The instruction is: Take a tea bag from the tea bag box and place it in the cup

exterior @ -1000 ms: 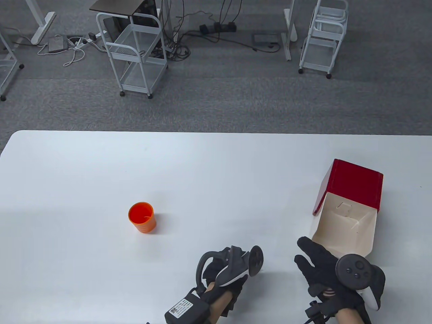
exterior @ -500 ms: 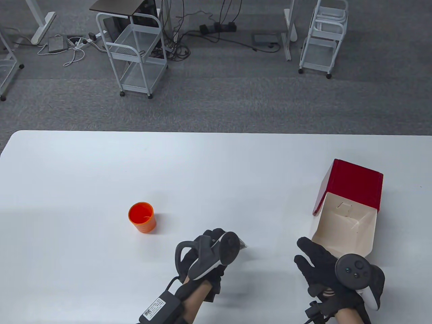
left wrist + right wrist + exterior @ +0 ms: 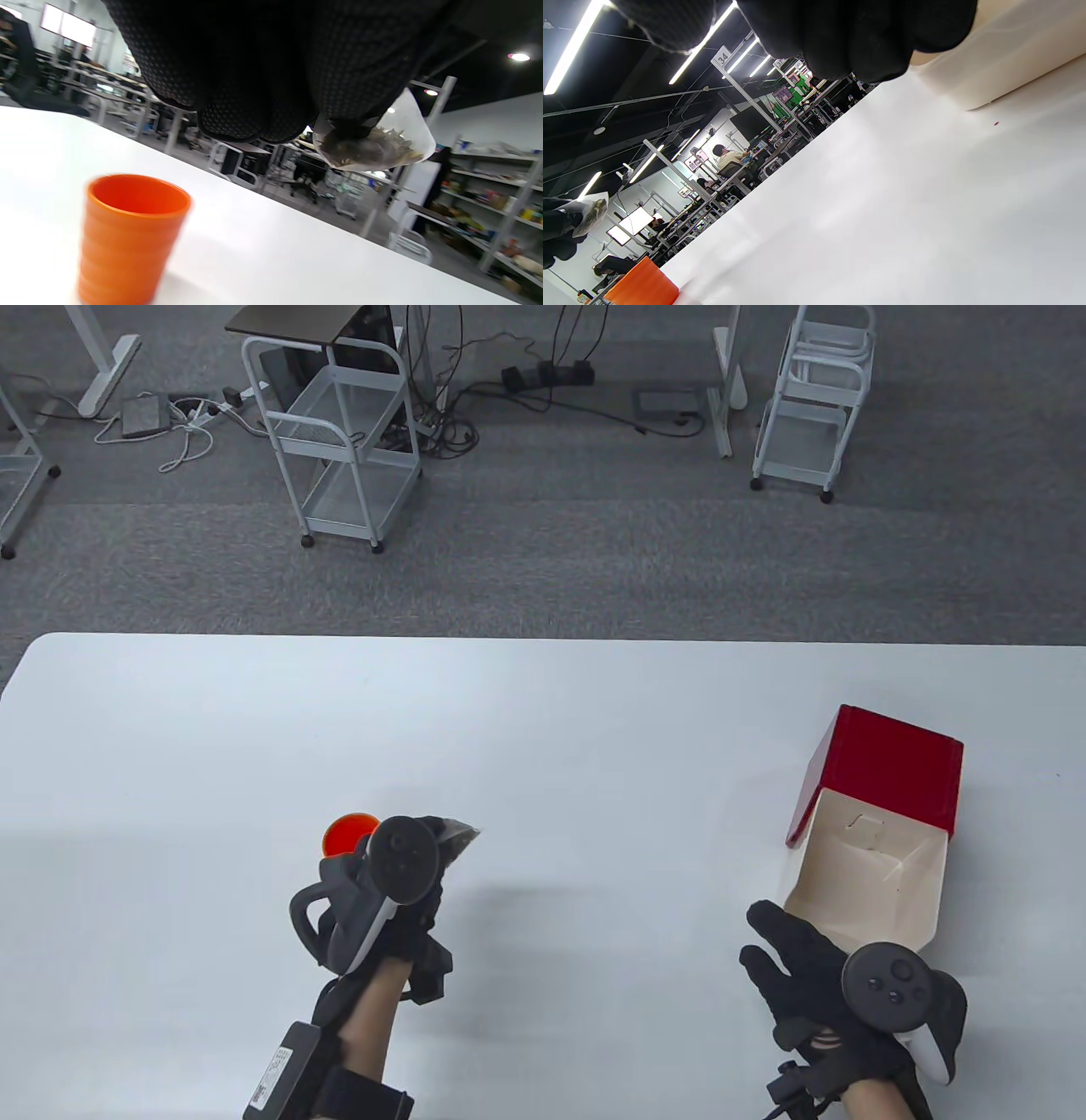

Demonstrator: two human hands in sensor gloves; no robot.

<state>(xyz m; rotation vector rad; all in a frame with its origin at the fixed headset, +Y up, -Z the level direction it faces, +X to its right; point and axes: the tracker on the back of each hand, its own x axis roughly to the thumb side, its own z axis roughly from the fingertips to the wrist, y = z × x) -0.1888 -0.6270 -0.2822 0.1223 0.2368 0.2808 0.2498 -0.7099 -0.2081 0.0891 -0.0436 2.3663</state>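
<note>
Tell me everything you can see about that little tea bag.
The tea bag is a small pouch of clear, slightly cloudy mesh or film with pointed corners, filled with dark loose leaves. No string or tag shows. The left hand pinches it by its upper part, so it hangs in the air, touching nothing else. It is above the table, just right of the orange cup and higher than its rim, not yet inside.
</note>
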